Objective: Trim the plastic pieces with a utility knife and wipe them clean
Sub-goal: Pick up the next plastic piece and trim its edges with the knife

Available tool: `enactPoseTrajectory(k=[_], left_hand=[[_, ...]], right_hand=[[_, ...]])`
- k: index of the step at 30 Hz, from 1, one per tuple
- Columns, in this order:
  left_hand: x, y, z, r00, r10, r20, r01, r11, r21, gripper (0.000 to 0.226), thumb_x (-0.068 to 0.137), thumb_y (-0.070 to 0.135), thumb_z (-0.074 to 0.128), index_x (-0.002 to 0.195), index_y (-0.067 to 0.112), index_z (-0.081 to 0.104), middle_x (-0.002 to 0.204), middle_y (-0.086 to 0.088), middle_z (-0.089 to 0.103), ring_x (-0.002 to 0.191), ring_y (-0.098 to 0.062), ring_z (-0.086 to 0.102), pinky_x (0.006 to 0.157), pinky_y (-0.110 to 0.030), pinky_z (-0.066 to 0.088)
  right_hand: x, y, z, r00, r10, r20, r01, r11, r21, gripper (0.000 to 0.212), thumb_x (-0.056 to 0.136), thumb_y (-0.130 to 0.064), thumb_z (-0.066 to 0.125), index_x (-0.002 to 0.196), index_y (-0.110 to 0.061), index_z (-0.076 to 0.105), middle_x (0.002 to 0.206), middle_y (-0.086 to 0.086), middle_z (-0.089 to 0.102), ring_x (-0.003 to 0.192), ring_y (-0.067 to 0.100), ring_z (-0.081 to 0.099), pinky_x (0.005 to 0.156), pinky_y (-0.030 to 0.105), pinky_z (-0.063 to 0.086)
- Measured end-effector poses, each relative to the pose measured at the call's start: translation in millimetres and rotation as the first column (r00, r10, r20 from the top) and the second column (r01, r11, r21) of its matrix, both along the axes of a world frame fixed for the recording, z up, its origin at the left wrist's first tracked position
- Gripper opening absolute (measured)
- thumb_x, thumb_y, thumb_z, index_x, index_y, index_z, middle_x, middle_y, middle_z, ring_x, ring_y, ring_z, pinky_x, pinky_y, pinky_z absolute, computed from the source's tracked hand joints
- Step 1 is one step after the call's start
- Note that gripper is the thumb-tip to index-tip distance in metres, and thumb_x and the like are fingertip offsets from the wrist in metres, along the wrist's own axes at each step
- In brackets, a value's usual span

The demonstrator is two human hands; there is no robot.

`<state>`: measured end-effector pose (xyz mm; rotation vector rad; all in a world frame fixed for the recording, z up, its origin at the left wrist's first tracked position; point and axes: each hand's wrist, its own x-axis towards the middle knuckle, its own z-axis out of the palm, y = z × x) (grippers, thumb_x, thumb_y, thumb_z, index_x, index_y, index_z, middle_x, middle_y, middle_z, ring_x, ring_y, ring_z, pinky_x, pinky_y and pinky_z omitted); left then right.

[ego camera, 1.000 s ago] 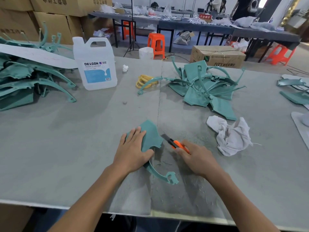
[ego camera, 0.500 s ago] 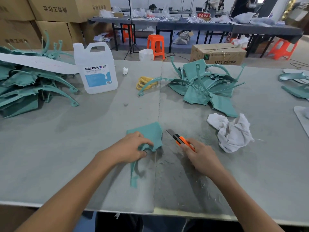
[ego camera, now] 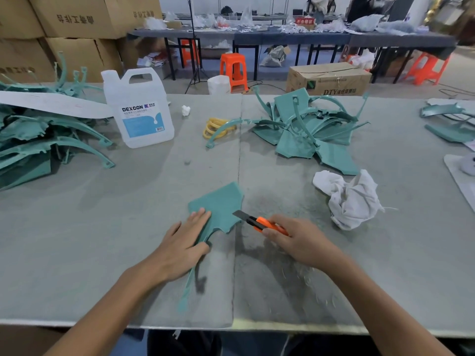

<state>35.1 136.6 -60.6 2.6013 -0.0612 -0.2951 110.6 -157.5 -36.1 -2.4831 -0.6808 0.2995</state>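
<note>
Grey worktop, seam running down its middle, pale shavings at the near right. Room behind it: stacked cardboard boxes at left, an orange stool, long tables across the back.

Containers: one white jug marked DEXCON, beside a teal heap; its contents could not be told.

Near centre: one teal plastic piece, the left hand pressed flat on it, fingers straight. The right hand was curled round an orange utility knife, blade at the piece's right edge. Beyond it lay a crumpled white rag.
</note>
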Motion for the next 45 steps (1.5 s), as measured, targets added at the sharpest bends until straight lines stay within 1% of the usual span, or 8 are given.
enactPoseTrajectory(k=[9, 13, 18, 22, 29, 35, 41, 45], left_hand=[[-6, 3, -4, 0.996, -0.016, 0.091, 0.024, 0.996, -0.088, 0.075, 0.09, 0.045, 0.036, 0.157, 0.049, 0.003, 0.161, 0.03, -0.009, 0.143, 0.017, -0.014, 0.118, -0.02, -0.008], [-13, 8, 5, 0.992, 0.108, 0.062, -0.09, 0.966, -0.244, 0.079, 0.082, 0.053, 0.047, 0.151, 0.059, 0.01, 0.157, 0.022, 0.03, 0.141, -0.002, 0.031, 0.117, -0.033, 0.025], [-18, 13, 10, 0.99, 0.139, 0.029, -0.123, 0.94, -0.32, 0.076, 0.082, 0.057, 0.05, 0.148, 0.064, 0.012, 0.152, 0.021, 0.039, 0.134, -0.008, 0.044, 0.112, -0.039, 0.035], [-21, 15, 5, 0.994, 0.081, 0.069, -0.06, 0.961, -0.27, 0.069, 0.096, 0.046, 0.048, 0.147, 0.068, 0.006, 0.157, 0.031, 0.023, 0.14, -0.001, 0.032, 0.112, -0.031, 0.028], [-18, 13, -5, 0.993, -0.019, 0.115, 0.035, 0.989, -0.142, 0.061, 0.104, 0.03, 0.046, 0.15, 0.06, 0.019, 0.157, 0.039, -0.001, 0.139, 0.025, -0.005, 0.112, -0.006, -0.005], [-19, 17, -3, 0.995, 0.023, 0.1, -0.002, 0.979, -0.202, 0.064, 0.104, 0.033, 0.047, 0.148, 0.065, 0.013, 0.153, 0.047, 0.003, 0.138, 0.024, 0.005, 0.118, -0.018, 0.009], [-22, 16, 3, 0.992, 0.089, 0.088, -0.056, 0.947, -0.317, 0.063, 0.097, 0.043, 0.045, 0.146, 0.068, 0.014, 0.153, 0.046, 0.014, 0.143, 0.01, 0.021, 0.115, -0.029, 0.023], [-21, 15, 6, 0.99, 0.125, 0.067, -0.09, 0.92, -0.381, 0.064, 0.088, 0.049, 0.044, 0.143, 0.07, 0.019, 0.155, 0.034, 0.027, 0.14, 0.001, 0.033, 0.114, -0.034, 0.029]], right_hand=[[7, 2, -2, 0.992, 0.079, -0.093, -0.06, 0.979, 0.194, 0.008, 0.1, -0.054, 0.054, 0.094, -0.051, 0.057, 0.071, -0.015, 0.062, 0.055, 0.006, 0.057, 0.055, 0.029, 0.047], [11, 3, -3, 0.989, 0.103, -0.108, -0.074, 0.967, 0.245, 0.013, 0.099, -0.055, 0.054, 0.101, -0.043, 0.059, 0.068, -0.007, 0.059, 0.053, 0.006, 0.051, 0.052, 0.027, 0.044], [12, 11, -2, 0.984, 0.142, -0.104, -0.11, 0.957, 0.268, 0.025, 0.098, -0.061, 0.052, 0.1, -0.038, 0.059, 0.074, -0.002, 0.061, 0.059, 0.018, 0.057, 0.055, 0.037, 0.049], [16, 18, 0, 0.983, 0.153, -0.098, -0.121, 0.954, 0.276, 0.035, 0.092, -0.072, 0.047, 0.107, -0.042, 0.06, 0.084, -0.001, 0.067, 0.068, 0.022, 0.065, 0.06, 0.038, 0.054], [50, 25, -1, 0.997, 0.045, 0.059, -0.054, 0.983, 0.173, 0.013, 0.101, -0.053, 0.051, 0.098, -0.041, 0.057, 0.071, 0.0, 0.061, 0.057, 0.009, 0.053, 0.059, 0.035, 0.044], [43, 30, 3, 0.999, -0.018, 0.048, 0.001, 0.941, 0.339, 0.012, 0.099, -0.055, 0.052, 0.103, -0.046, 0.058, 0.076, -0.002, 0.062, 0.059, 0.017, 0.059, 0.057, 0.044, 0.052], [18, 31, -1, 0.992, 0.12, 0.04, -0.126, 0.955, 0.269, 0.016, 0.099, -0.063, 0.047, 0.099, -0.05, 0.056, 0.074, 0.003, 0.061, 0.063, 0.025, 0.057, 0.056, 0.036, 0.042], [16, 32, 2, 0.994, 0.111, 0.022, -0.113, 0.958, 0.262, 0.015, 0.096, -0.063, 0.046, 0.098, -0.052, 0.056, 0.076, 0.003, 0.062, 0.066, 0.026, 0.06, 0.06, 0.043, 0.048]])
